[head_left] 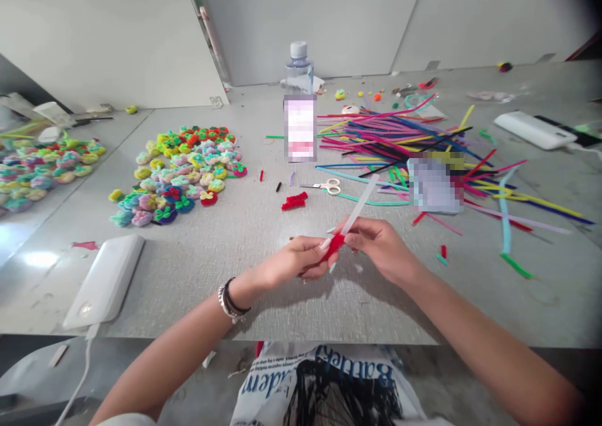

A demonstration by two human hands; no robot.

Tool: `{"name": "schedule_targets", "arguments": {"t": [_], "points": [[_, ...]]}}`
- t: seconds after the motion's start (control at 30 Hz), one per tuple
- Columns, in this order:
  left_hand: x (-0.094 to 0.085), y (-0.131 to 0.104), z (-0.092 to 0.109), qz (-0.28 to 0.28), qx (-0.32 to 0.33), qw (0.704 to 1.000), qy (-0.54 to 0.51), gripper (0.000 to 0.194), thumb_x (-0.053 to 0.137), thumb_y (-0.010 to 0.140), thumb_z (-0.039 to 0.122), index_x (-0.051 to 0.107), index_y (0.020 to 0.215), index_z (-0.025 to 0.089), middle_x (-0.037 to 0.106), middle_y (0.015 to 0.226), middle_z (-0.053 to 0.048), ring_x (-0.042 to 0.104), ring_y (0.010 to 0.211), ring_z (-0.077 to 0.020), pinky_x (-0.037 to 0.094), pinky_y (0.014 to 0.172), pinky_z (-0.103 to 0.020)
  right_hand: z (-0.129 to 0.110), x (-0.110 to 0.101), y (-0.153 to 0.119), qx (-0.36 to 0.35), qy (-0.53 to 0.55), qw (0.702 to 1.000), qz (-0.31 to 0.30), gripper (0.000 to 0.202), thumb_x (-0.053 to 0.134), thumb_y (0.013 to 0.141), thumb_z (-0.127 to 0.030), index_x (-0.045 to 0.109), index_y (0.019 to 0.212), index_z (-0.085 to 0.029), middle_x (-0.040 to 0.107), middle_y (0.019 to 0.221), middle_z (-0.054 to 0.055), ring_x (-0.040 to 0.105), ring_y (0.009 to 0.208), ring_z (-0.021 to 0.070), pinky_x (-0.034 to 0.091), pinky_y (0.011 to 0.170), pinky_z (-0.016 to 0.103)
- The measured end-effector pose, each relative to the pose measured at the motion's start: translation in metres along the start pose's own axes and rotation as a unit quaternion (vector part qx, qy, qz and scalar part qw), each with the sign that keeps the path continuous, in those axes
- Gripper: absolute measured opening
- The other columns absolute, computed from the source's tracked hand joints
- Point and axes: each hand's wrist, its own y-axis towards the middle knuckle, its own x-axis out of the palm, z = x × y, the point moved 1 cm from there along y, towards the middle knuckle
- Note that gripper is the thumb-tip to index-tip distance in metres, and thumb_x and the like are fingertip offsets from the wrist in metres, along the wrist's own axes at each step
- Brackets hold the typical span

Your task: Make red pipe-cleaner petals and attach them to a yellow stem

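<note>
Above the near part of the table, my left hand (305,260) is closed around a red fuzzy pipe cleaner (335,245) bunched about the lower end of a translucent white stick (360,205). My right hand (379,244) pinches the stick where it comes out of the red fuzz. The stick points up and to the right; its lower end is hidden. Beyond my hands lie coiled red pipe cleaner pieces (294,201) and a pair of white-handled scissors (332,187). Small red, black and purple cuttings lie nearby.
A large pile of coloured pipe cleaners (376,134) covers the right back. Finished fuzzy flowers (188,175) are heaped at left. A blurred-screen phone (300,128) leans before a water bottle (299,74). White power banks lie at left (106,282) and right (533,130).
</note>
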Motion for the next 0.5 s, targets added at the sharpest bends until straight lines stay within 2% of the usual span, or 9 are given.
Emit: {"name": "schedule_targets", "arguments": {"t": [0.1,0.2,0.33,0.43,0.5], "points": [[-0.001,0.0,-0.003,-0.053,-0.037,0.994,-0.083,0.033,0.044,0.093,0.044,0.046,0.074,0.017,0.027,0.046,0.009,0.02,0.042,-0.0071,0.018,0.043,-0.023,-0.001,0.001,-0.001,0.006,0.038,0.999,-0.027,0.03,0.077,0.069,-0.05,0.074,0.078,-0.021,0.062,0.069,0.002,0.047,0.06,0.0128,0.034,0.053,0.026],[-0.001,0.002,-0.008,-0.069,-0.044,0.991,-0.11,0.032,0.047,0.091,0.046,0.05,0.078,0.016,0.033,0.047,0.007,0.027,0.043,-0.0077,0.022,0.045,-0.023,-0.002,0.002,-0.002,-0.004,0.051,0.998,-0.042,0.032,0.077,0.069,-0.051,0.071,0.074,-0.02,0.059,0.065,0.0,0.046,0.057,0.0118,0.034,0.053,0.025],[-0.003,0.008,-0.015,0.002,0.005,0.999,-0.046,0.035,0.044,0.093,0.046,0.055,0.091,0.013,0.048,0.059,0.002,0.039,0.05,-0.0084,0.025,0.05,-0.025,-0.003,0.002,-0.001,0.0,0.033,0.999,-0.029,0.028,0.073,0.075,-0.047,0.066,0.073,-0.019,0.055,0.059,-0.002,0.047,0.056,0.0123,0.035,0.057,0.027],[-0.002,0.01,-0.015,0.061,0.026,0.998,-0.019,0.033,0.042,0.095,0.046,0.05,0.087,0.016,0.048,0.061,0.003,0.038,0.051,-0.0074,0.025,0.05,-0.024,-0.001,0.001,0.0,-0.001,0.02,1.0,0.0,0.028,0.074,0.074,-0.043,0.063,0.066,-0.019,0.052,0.06,-0.003,0.044,0.058,0.0118,0.033,0.056,0.026],[-0.001,0.01,-0.014,0.082,0.033,0.996,0.001,0.033,0.043,0.095,0.047,0.047,0.082,0.017,0.047,0.061,0.004,0.037,0.051,-0.0069,0.025,0.05,-0.024,-0.001,0.002,0.0,0.005,0.02,1.0,0.023,0.029,0.076,0.071,-0.042,0.061,0.063,-0.019,0.05,0.06,-0.003,0.042,0.058,0.0115,0.032,0.055,0.026]]}}
